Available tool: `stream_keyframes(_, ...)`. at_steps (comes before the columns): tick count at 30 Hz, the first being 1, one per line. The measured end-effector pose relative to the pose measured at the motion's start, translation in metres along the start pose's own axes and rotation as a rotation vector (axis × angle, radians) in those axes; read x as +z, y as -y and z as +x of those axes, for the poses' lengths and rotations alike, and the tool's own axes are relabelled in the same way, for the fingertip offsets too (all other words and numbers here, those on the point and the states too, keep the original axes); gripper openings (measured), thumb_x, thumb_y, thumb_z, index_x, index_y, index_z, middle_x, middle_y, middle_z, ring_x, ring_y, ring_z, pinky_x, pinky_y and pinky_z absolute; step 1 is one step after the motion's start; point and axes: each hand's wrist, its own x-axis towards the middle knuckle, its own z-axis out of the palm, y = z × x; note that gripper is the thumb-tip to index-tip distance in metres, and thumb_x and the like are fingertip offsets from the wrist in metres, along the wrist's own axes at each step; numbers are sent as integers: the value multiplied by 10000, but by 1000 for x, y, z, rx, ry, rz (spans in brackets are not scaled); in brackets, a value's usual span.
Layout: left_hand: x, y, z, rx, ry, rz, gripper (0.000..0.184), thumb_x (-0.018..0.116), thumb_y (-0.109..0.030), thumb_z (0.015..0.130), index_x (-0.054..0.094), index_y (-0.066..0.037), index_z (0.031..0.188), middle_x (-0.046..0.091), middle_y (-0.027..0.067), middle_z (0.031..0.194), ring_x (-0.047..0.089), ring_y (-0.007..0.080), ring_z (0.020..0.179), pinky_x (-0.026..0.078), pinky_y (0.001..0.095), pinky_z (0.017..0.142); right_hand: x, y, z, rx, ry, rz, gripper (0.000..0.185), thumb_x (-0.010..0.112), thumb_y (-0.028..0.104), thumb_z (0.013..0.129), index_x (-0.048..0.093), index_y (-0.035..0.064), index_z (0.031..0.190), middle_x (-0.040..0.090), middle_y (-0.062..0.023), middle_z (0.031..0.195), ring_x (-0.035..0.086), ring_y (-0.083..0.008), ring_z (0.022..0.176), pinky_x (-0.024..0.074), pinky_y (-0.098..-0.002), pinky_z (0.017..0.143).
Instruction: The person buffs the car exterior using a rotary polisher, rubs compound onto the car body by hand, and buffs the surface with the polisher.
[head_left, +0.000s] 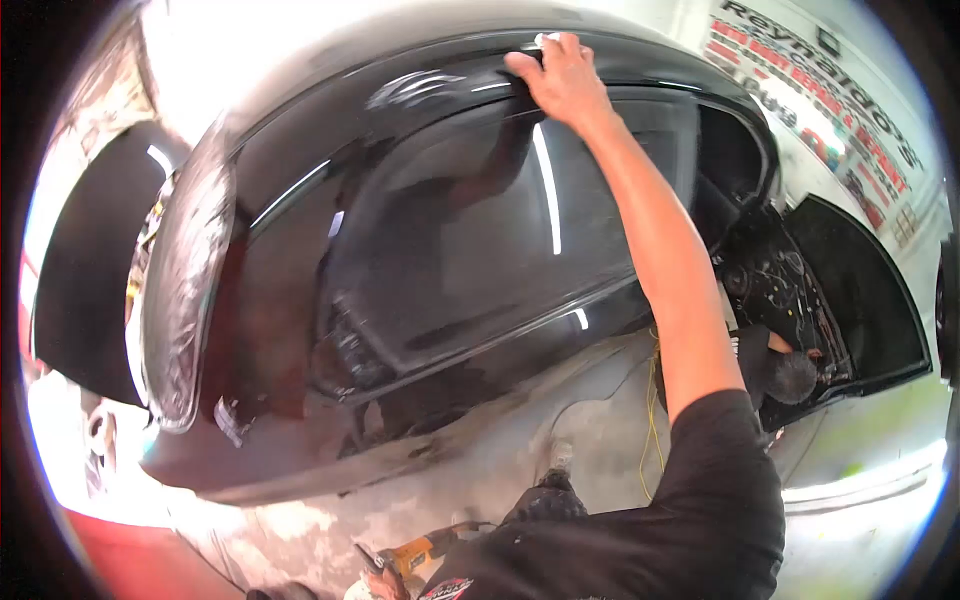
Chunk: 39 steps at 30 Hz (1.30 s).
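My right arm is stretched out over the side of a glossy black car. At the roof edge above the side window, my right hand is closed round a small white thing; most of it is hidden by the fingers. Whitish smears mark the roof just left of this hand. Low in the view, my left hand grips a yellow-orange power tool with a dark front part, held near my body. Part of that hand is cut off by the bottom edge.
Another person crouches by an open door at the right. Clear plastic film covers the car's left end, beside a raised black panel. A yellow cord hangs near the concrete floor. A lettered sign stands behind.
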Motion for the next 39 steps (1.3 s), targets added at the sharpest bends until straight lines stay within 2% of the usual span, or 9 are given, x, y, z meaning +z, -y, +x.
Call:
stream_keyframes(3,32,-61,-6,-18,27,-11,587,616,-178,831,480,3,1372,615,212,1053,606,355,924,489,464,834,-25,-158,30,398,383,10,738,433,629,985,576,-25,1295,512,-250,1399,479,-462,1278,414,-516,1060)
stream_keyframes(5,54,-104,-20,-47,46,-35,600,595,-159,836,451,-2,1397,594,207,1103,589,344,968,485,456,858,-48,-228,12,362,-54,-132,681,395,624,997,573,66,1345,505,-245,1425,435,-443,1343,374,-523,1093)
stream_keyframes(13,127,-222,-84,-222,173,-315,664,515,-84,858,338,-23,1496,509,185,1304,522,302,1146,469,422,956,-33,-477,2,590,67,-214,859,287,643,1005,523,-110,1345,487,-344,1396,479,-471,1299,356,-512,1115)
stream_keyframes(17,143,-209,-116,-369,248,-545,703,474,-46,869,282,-34,1546,467,174,1404,489,280,1235,460,405,1005,-80,-351,9,209,382,189,701,418,553,1020,541,-59,1340,544,-276,1355,518,-450,1255,351,-453,1132)
stream_keyframes(21,161,-132,-159,-449,286,-891,745,434,-8,880,225,-44,1595,424,164,1504,455,259,1323,452,388,1054,-20,-194,-21,-154,71,141,882,543,657,923,471,-93,1380,481,-275,1398,443,-457,1321,364,-503,1125)
stream_keyframes(24,140,-201,-198,-435,-48,-681,301,582,-216,883,459,-30,1086,473,87,917,458,201,767,379,370,640,-29,-68,-24,-343,305,341,980,505,721,898,419,-109,1412,407,-259,1457,399,-459,1352,344,-520,1136)
stream_keyframes(26,120,-230,-214,-464,-182,-618,368,681,-354,885,615,-20,746,505,36,526,460,162,397,331,358,364,-3,-4,-14,-448,234,352,981,495,725,893,423,-109,1405,398,-251,1460,397,-447,1349,327,-505,1145)
stream_keyframes(35,73,-197,-207,-463,-292,-479,279,726,-258,836,685,17,866,641,94,658,599,184,553,469,382,531,63,264,-45,-821,169,303,994,509,714,880,391,-91,1451,406,-230,1455,358,-434,1366,281,-540,1175)
stream_keyframes(39,39,-154,-177,-523,-184,-401,348,666,-349,873,713,-7,911,707,231,824,702,380,816,510,472,752,57,373,-108,-951,437,346,1050,497,745,862,351,-94,1478,376,-248,1478,314,-448,1407,219,-529,1204)
